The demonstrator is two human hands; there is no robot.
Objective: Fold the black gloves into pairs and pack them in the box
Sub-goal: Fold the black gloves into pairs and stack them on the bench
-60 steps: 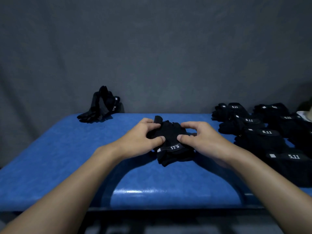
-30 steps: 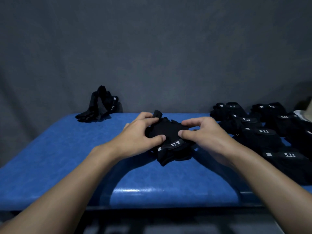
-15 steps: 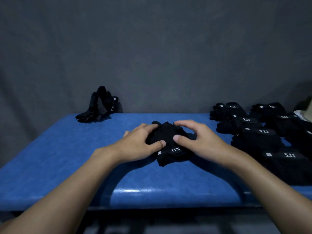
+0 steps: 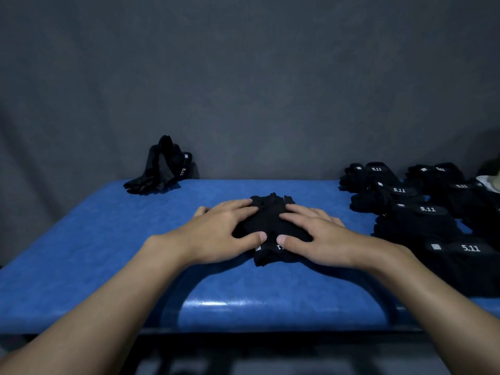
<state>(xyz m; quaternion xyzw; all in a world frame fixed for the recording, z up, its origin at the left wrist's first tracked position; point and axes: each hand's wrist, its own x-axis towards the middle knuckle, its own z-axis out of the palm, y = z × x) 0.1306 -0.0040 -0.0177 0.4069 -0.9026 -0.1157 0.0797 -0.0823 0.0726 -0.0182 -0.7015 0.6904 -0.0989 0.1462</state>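
**Item 1. Folded glove pair**: black, bundled, lying on the desk about midway across it. A white "5.11" cuff mark shows on its near edge, partly covered by a thumb, with a small white tag beside it. The glove fingers poke out at the bundle's 12 o'clock side.

**Item 2. Left hand**: laid flat on the bundle from its 9 o'clock side. The fingers are straight and spread and press down on the fabric. The thumb lies along the near edge and the outer fingers reach the desk surface.

**Item 3. Right hand**: laid flat on the bundle from its 3 o'clock side. The fingers are straight and spread and press down. The thumb tip is just beside the left thumb tip, with a narrow gap between them.

**Item 4. Loose gloves**: a black heap at 10 o'clock from the bundle, on the far edge of the desk and well apart from the hands. The cuffs stand up against the backdrop and the fingers trail onto the desk. A "5.11" mark is visible on one cuff.

**Item 5. Folded glove stock**: many black bundles in rows at 2 to 4 o'clock from the centre bundle, touching one another. Their "5.11" cuffs face up. The count is uncertain, as the rows run out of the picture.

**Item 6. Desk**: blue and glossy, with a light glare on the near edge.

**Item 7. Backdrop**: dark grey cloth, creased.

**Item 8. Pale object**: at the right margin, beyond the stock. It cannot be identified.
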